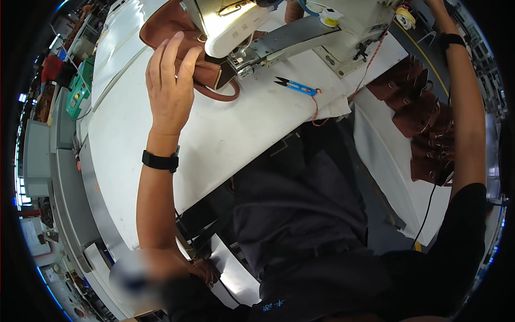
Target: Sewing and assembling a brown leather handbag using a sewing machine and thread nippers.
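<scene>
Under left grip [170, 80]: brown leather bag [171, 24]

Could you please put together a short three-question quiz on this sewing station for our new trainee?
1. True or false: the left hand rests on the brown leather piece by the sewing machine.
2. Which tool lies on the white table? A) pliers B) blue-handled thread snips C) a ruler
3. Where is the right hand, and can you tell what it holds?

Key
1. True.
2. B.
3. The right arm reaches up to the upper right, past the stack of brown leather pieces; the hand is cut off at the picture's edge, so its grip cannot be told.
</scene>
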`<act>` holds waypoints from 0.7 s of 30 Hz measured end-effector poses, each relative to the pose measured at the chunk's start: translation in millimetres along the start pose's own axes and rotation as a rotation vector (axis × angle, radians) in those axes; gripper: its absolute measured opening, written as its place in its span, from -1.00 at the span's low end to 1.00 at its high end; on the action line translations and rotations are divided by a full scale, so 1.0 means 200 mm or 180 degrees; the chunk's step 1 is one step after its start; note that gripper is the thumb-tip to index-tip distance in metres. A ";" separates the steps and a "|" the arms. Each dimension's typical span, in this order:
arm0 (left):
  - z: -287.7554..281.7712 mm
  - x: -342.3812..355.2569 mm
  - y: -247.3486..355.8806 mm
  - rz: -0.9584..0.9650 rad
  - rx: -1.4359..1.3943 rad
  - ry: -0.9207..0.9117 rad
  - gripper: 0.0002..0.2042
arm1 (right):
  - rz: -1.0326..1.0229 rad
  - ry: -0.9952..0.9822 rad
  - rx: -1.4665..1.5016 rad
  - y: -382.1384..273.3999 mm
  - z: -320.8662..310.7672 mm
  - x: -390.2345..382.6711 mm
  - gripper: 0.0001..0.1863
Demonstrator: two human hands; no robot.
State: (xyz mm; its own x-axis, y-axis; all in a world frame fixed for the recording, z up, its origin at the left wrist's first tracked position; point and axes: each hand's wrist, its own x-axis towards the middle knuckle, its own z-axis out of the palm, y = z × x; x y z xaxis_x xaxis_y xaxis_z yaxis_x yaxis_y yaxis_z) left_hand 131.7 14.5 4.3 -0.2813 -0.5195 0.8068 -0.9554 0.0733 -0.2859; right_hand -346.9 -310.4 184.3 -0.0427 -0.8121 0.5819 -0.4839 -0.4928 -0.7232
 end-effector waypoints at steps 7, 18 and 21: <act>-0.05 0.04 0.00 0.0517 -0.0297 -0.0168 -0.57 | -0.0033 -0.0028 0.0078 0.08 -0.01 0.05 -0.30; -0.10 0.11 0.18 0.0004 -0.1134 -0.0686 -0.88 | -0.0449 -0.0082 -0.1060 0.29 -0.08 0.33 -0.43; -0.14 0.09 0.16 -0.0265 -0.1167 -0.0868 -0.86 | -0.0554 -0.0012 -0.1131 0.34 0.00 0.30 -0.44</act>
State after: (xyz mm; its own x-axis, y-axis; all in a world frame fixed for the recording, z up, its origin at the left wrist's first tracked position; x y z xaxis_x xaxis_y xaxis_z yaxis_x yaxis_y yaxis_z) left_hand 93.8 32.5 24.0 -0.2154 -0.7377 0.6399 -0.9562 0.2924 0.0153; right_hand -383.1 -392.3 169.2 0.0694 -0.7275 0.6826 -0.7560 -0.4849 -0.4398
